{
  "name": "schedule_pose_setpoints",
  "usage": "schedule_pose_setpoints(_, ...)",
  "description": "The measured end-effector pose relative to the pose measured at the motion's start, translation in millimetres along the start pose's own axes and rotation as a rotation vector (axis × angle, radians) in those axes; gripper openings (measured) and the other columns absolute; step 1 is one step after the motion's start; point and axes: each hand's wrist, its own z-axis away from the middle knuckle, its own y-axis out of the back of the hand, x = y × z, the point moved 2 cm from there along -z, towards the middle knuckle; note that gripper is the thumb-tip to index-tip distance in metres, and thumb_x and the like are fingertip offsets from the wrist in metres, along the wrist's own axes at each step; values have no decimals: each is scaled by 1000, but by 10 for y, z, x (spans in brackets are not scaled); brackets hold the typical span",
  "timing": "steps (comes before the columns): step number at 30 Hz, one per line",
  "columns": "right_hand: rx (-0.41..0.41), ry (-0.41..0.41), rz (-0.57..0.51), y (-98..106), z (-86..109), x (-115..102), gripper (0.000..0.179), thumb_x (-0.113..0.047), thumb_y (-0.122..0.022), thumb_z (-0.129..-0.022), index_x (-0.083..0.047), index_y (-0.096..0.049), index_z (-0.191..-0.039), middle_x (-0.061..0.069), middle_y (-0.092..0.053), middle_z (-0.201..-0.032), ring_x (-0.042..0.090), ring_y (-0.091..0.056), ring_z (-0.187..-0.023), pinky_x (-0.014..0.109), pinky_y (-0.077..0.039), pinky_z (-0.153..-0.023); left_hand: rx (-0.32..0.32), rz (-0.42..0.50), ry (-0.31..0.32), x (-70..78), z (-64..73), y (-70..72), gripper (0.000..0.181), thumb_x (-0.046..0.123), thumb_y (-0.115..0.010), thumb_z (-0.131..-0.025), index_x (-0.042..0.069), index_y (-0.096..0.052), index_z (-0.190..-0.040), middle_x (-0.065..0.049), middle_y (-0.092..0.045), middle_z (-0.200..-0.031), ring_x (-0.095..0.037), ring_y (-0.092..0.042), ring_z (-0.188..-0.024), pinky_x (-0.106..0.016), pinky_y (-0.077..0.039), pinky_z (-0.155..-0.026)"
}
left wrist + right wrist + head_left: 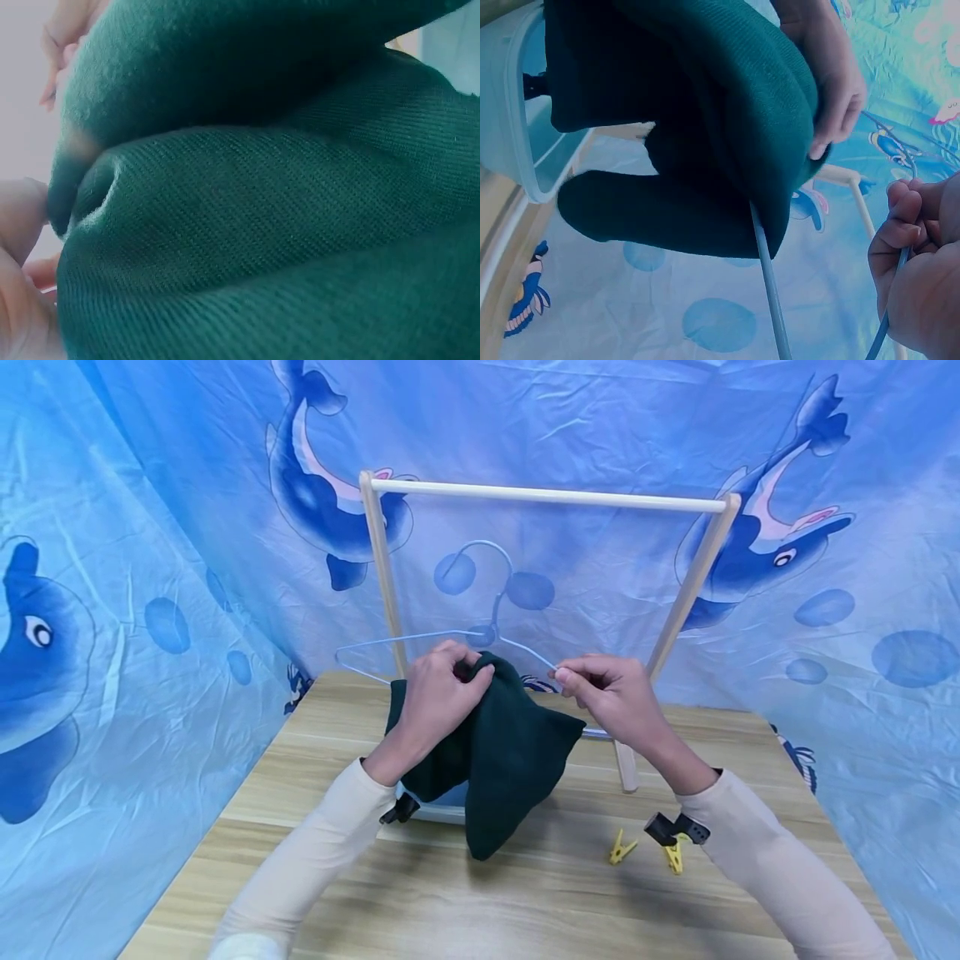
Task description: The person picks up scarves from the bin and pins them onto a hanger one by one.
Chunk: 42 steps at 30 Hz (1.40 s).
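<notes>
My left hand (438, 697) pinches a dark green knitted cloth (517, 768), whose lower end hangs down in a point. Between thumb and fingers, my right hand (607, 693) grips the right shoulder of a light blue wire hanger (492, 631), its hook pointing up. In the right wrist view, the hanger's straight bar (771, 300) runs into the folds of the cloth (757, 112). Green fabric (247, 217) fills most of the left wrist view, and some fingertips are hidden there.
Behind the hands stands a wooden rack with a white rail (547, 494). A pale blue container (442, 814) is partly covered by the hanging cloth. Two yellow clothespins (619, 848) lie on the wooden table (420, 893), near the right forearm. A blue dolphin-print curtain (615, 435) surrounds the table.
</notes>
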Motion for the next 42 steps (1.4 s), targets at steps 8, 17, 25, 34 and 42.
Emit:
schedule_pose_setpoints(8, 0, -9, 60, 48, -98, -43, 14, 3, -65, -97, 0, -79, -98, 4, -63, -72, 13, -50, -55, 24, -41, -51, -166, -33, 118, -54, -20, -58, 19, 23, -74, -94, 5, -70, -99, -11, -68, -100, -25, -67, -85, -40, -55, -79)
schedule_pose_setpoints(17, 24, -44, 67, 73, -155, -91, 14, 3, -65, -97, 2, -79, -97, 11, -66, -72, 12, -50, -55, 23, -41, -50, -197, 1, -108, -10, -6, -109, 10, 17, -78, -93, 8, -75, -96, -8, -61, -101, -26, -56, -95, -38, -48, -84)
schedule_pose_setpoints(25, 27, -54, 82, 74, -148, -90, 13, 2, -65, -98, 2, -79, -98, 8, -65, -72, 13, -51, -56, 23, -41, -50, -367, -56, -315, -60, 47, -138, 24, 32, -76, -94, 11, -81, -106, -3, -70, -108, -21, -58, -103, -37, -50, -89)
schedule_pose_setpoints(34, 14, -72, 86, 70, -86, -38, 13, 0, -66, -98, 0, -79, -100, 7, -66, -73, 14, -53, -56, 24, -43, -51, -805, -74, -344, -139, 169, 4, 56, 31, -71, -87, 12, -56, -138, -5, -46, -155, -23, -36, -146, -45, -30, -121)
schedule_pose_setpoints(42, 10, -95, 77, 50, -73, -43, 13, -2, -66, -98, 0, -79, -100, 9, -64, -74, 15, -52, -57, 25, -41, -51, -577, -32, -528, -146, 161, -22, 17, 12, -75, -90, 12, -69, -105, -7, -63, -131, -24, -54, -128, -40, -44, -110)
